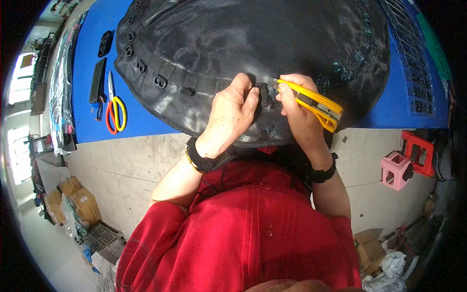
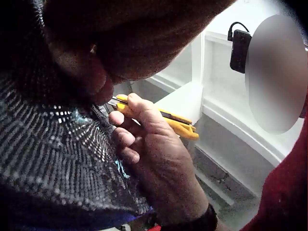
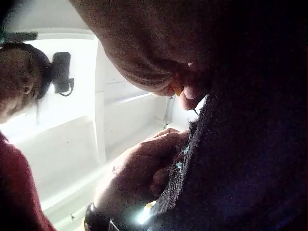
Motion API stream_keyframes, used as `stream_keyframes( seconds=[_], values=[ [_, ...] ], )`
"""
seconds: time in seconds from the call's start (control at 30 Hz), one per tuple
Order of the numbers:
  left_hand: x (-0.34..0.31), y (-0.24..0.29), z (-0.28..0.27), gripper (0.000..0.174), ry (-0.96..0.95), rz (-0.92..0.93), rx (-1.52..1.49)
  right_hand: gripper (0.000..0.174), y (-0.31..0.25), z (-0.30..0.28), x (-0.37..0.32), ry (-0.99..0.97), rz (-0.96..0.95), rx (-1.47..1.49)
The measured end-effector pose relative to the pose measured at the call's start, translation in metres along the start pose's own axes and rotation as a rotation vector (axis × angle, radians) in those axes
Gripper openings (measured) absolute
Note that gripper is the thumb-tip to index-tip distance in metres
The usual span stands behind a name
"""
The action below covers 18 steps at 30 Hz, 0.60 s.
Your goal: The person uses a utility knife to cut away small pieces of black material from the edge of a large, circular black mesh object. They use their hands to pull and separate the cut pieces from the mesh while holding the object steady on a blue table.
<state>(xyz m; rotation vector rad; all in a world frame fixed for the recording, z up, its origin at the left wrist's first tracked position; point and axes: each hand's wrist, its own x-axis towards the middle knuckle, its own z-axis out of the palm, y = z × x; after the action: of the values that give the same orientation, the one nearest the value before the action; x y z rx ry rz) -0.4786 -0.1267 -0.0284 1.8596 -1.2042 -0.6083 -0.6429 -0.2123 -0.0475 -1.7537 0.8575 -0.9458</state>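
Note:
Black mesh fabric (image 1: 253, 39) with a strap band and plastic fittings lies over the blue table. My right hand (image 1: 304, 109) grips a yellow utility knife (image 1: 318, 103), its blade tip pointing left, close to the band. On the left, my left hand (image 1: 231, 114) pinches the fabric's band between thumb and fingers, just beside the blade. The left wrist view shows the right hand (image 2: 161, 159) around the knife (image 2: 175, 126) near the mesh (image 2: 53, 149). Dark and partly hidden, the left hand (image 3: 139, 168) rests against the fabric's edge in the right wrist view. Light blue thread bits (image 1: 348, 70) lie on the fabric.
Scissors (image 1: 116, 109) with red and yellow handles lie at the table's left, beside black straps (image 1: 98, 80) and a black buckle piece (image 1: 105, 44). Plastic-wrapped material (image 1: 65, 87) lines the left edge. Dark mesh strips (image 1: 413, 63) are at right. A pink stool (image 1: 395, 170) stands on the floor.

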Motion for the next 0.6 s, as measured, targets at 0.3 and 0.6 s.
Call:
stream_keyframes(
  seconds=[0.3, 0.6],
  values=[
    [0.0004, 0.0034, -0.0020, 0.017, -0.044, -0.066, -0.026, 0.023, -0.0066, -0.0019, 0.0016, -0.042, 0.051, -0.026],
    [-0.0005, 0.0047, -0.0022, 0.017, -0.048, -0.080, -0.029, 0.017, -0.0078, -0.0057, 0.0039, -0.060, 0.018, -0.051]
  ],
)
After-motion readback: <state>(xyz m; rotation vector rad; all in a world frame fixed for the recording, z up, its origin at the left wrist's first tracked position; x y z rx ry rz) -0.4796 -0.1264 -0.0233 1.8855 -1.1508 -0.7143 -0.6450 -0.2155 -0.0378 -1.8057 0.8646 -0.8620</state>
